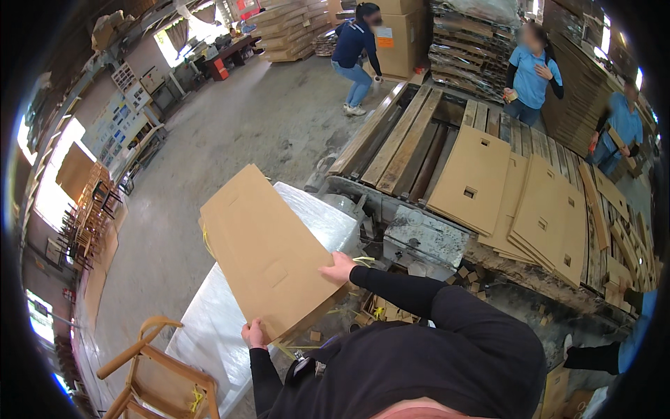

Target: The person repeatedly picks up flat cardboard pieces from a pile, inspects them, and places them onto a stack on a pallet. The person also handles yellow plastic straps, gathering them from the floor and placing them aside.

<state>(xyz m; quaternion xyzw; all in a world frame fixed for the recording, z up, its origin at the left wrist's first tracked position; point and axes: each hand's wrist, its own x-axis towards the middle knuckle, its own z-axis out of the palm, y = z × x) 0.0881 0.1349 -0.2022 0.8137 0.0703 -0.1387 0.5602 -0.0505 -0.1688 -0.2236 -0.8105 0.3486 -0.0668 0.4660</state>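
Note:
A stack of flat brown cardboard sheets lies in front of me on a surface wrapped in shiny clear film. Faint slit marks show on the top sheet. My left hand has its fingers closed on the near left corner. On the near right edge, my right hand grips the same cardboard, thumb on top; its fingers below the edge are hidden. Loose yellow strapping pokes out at the left edge of the stack, and more shows close to both hands.
Wooden chair frame stands at lower left. On my right, a slatted roller conveyor carries cardboard sheets with square holes. Cardboard scraps litter the floor beside it. People in blue shirts stand beyond; another person bends by a large box.

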